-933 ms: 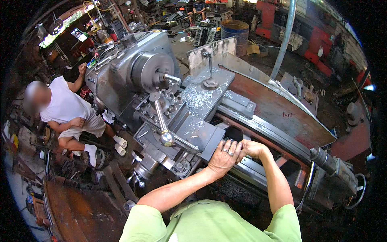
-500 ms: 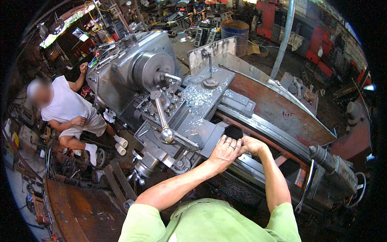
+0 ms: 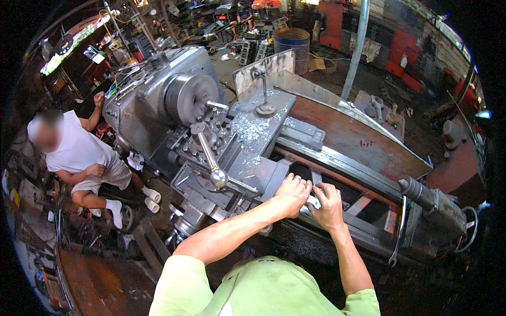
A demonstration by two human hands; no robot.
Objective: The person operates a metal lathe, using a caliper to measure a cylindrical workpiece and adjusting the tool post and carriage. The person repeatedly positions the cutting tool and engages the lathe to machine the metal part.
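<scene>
My left hand point(image 3: 293, 195) is closed, knuckles up, beside the near right corner of the lathe carriage point(image 3: 273, 176). Close to its right, my right hand point(image 3: 329, 206) curls its fingers around something. A small pale, shiny piece point(image 3: 314, 201) shows between the hands; its kind cannot be made out, and the fingers hide most of it. Both hands are over the lathe bed point(image 3: 363, 181). To the left stands the tool post with its ball-ended lever point(image 3: 210, 152). Beyond it, the round chuck point(image 3: 191, 99) holds a short metal rod point(image 3: 217, 106).
Metal chips point(image 3: 253, 126) litter the carriage plate, where a round-based upright rod point(image 3: 265, 109) stands. The tailstock point(image 3: 435, 208) is at right, with a wrench point(image 3: 399, 237) beside it. At left a person in white point(image 3: 87, 142) reaches toward the headstock point(image 3: 134, 100). Behind are a pole point(image 3: 356, 50) and drum point(image 3: 291, 47).
My hands were touching over the bed; now they are slightly apart, the right one turned with its fingers upward. A pale piece has come into sight between them. The whole view has shifted a little.
</scene>
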